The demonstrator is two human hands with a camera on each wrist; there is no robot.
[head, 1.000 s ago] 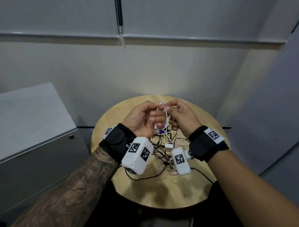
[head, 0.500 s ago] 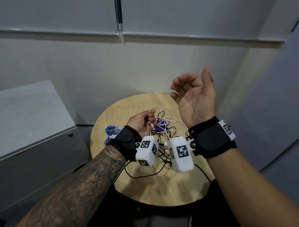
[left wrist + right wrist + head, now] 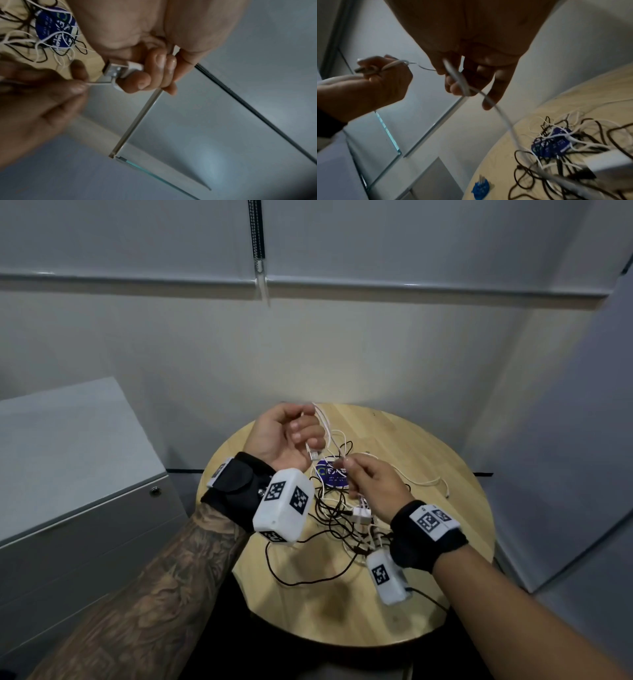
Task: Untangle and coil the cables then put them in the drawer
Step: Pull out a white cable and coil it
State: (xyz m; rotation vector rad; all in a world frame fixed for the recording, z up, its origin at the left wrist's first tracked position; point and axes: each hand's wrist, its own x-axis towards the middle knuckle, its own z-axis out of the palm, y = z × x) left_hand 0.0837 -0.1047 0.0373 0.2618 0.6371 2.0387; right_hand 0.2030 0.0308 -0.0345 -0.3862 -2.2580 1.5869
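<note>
A tangle of black and white cables lies on the round wooden table. My left hand is raised above it, fingers curled round loops of a white cable whose USB plug sticks out below the fist. My right hand is just right of it and lower, pinching the same white cable, which trails down into the tangle. The right wrist view shows the cable stretched between both hands.
A grey drawer cabinet with a lock stands left of the table, its drawers closed. A blue round sticker and a white adapter lie among the cables. A blue coiled cable sits at the table's left edge.
My right hand swung up high to the right with the white cable, then came back down beside my left hand. My left hand has risen a little with its loops.
</note>
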